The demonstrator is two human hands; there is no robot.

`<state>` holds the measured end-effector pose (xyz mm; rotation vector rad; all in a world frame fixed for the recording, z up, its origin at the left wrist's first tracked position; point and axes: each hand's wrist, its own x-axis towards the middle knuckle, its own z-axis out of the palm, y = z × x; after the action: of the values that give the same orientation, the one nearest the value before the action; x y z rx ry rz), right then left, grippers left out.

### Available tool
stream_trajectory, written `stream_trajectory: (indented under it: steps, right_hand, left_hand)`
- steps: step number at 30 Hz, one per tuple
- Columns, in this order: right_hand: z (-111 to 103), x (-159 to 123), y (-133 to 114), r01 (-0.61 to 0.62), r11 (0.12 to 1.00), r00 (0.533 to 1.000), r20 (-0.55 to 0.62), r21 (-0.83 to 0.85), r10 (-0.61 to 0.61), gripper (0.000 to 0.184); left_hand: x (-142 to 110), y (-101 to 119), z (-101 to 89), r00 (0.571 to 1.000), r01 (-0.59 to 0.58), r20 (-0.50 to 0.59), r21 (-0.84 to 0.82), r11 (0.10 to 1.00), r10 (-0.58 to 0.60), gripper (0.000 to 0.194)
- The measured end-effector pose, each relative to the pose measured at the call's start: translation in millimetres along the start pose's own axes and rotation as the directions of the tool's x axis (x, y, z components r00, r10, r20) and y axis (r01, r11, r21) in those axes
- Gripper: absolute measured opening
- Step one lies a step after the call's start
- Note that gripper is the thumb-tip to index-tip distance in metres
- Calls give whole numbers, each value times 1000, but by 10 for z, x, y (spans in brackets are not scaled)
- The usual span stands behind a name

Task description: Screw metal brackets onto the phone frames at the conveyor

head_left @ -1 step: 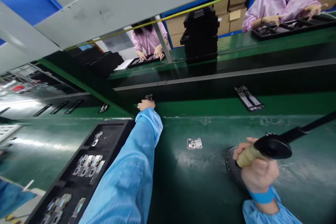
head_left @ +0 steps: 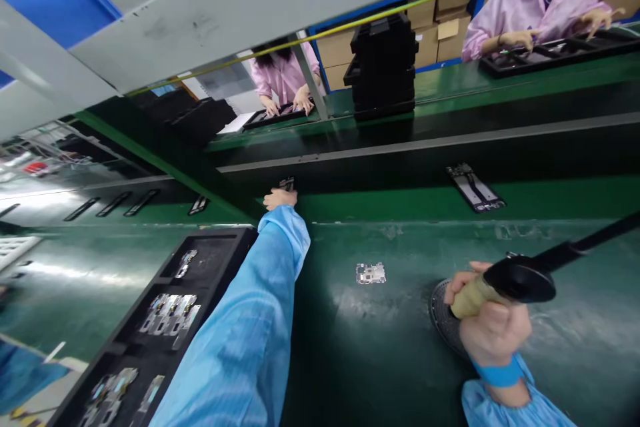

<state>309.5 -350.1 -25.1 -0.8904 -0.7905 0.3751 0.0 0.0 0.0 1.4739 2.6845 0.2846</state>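
My left arm in a blue sleeve reaches far forward to the conveyor belt. There my left hand (head_left: pixel 280 199) has its fingers curled on a small dark part (head_left: pixel 287 183) at the belt's near edge. My right hand (head_left: pixel 493 330) is wrapped round the tan grip of a hand tool (head_left: pixel 520 278) with a black head and a black cable running off to the right. It hovers over a dark round pad (head_left: pixel 441 321). A small silver circuit board (head_left: pixel 371 273) lies alone on the green bench between my arms.
A black tray (head_left: pixel 220 247) with several small boards sits at my left. A phone frame (head_left: pixel 474 188) rides the belt to the right. Across the line, people in pink coats work at black trays (head_left: pixel 555 53); stacked black trays (head_left: pixel 383 67) stand between them.
My left hand has shifted very slightly to the right at the belt edge. Nothing else has moved.
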Motion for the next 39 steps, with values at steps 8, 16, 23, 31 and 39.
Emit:
stream_trajectory:
  steps: [8, 16, 23, 31, 39]
  right_hand:
    - [-33, 49, 57, 29, 998, 1000, -9, -48, -30, 55]
    - [-63, 78, 82, -22, 994, 999, -46, -110, 17, 62]
    - [-35, 96, 40, 13, 982, 997, -69, -188, -27, 68]
    - [-51, 110, 66, 34, 983, 998, -37, -179, -41, 58]
    - [-58, 104, 103, 39, 986, 997, -54, -162, -48, 60]
  left_hand:
    - [-1274, -273, -400, 880, -449, 93, -160, 879, 466, 57]
    - [-3441, -1645, -414, 627, -687, 79, -413, 598, 775, 56]
    - [-3967, -1648, -253, 696, -644, 242, -207, 737, 676, 67]
    - [-3621, -1471, -271, 514, -771, 232, -297, 564, 826, 25]
    - [-2363, -979, 154, 208, -876, 4, -443, 188, 978, 23]
